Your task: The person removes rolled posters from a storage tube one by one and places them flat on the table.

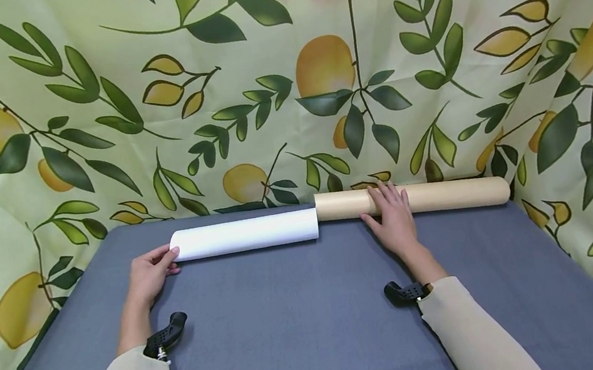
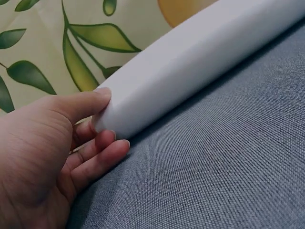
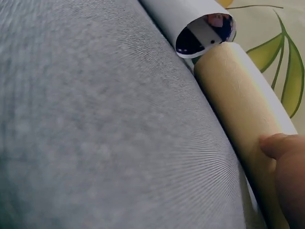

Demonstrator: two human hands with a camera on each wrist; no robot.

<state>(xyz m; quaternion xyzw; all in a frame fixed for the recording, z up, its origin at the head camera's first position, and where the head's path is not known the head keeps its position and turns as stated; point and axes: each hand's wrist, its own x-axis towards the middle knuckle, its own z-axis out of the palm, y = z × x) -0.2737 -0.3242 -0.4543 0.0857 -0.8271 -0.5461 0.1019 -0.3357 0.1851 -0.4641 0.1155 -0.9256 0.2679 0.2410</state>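
A white paper roll [image 1: 245, 234] lies along the back of the table. My left hand [image 1: 151, 272] pinches its left end; in the left wrist view the thumb [image 2: 93, 102] is on top, with some fingers at the open end. The roll's right end is hollow, with a dark printed inside visible in the right wrist view. Lined up to its right is a tan roll [image 1: 460, 194], its left end right at the white roll's end. My right hand [image 1: 395, 218] rests across the tan roll's top, fingers extended, thumb on its near side.
Grey-blue cloth covers the table [image 1: 292, 318]. Close behind the rolls hangs a curtain [image 1: 277, 131] printed with leaves and yellow fruit, which also runs down both sides. Each wrist wears a black camera mount [image 1: 166, 335].
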